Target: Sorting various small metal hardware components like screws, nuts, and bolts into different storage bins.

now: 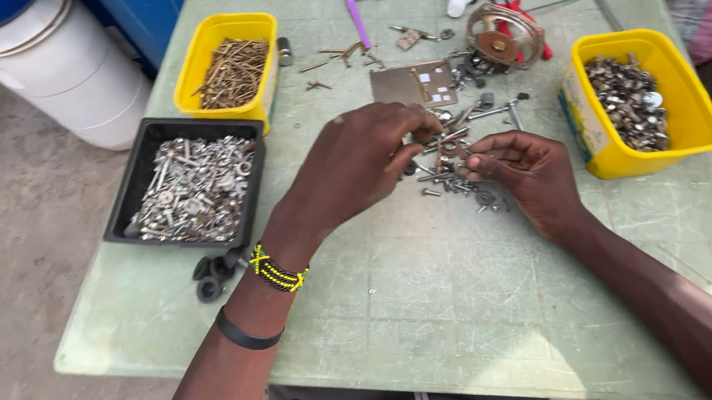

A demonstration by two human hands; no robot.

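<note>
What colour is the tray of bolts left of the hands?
Black tray, seen in the head view.

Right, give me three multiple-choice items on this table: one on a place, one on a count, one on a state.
1. Where is the black tray?
A. at the left hand's side
B. beside the speaker
C. on the floor

2. How many yellow tubs?
A. one
B. two
C. four

3. The right hand is:
A. flat on the table
B. fingers curled over loose screws
C. inside a tub

A: the tray lies left of the left hand.
B: one tub far left, one right.
B: fingertips pinch above the pile.
</note>
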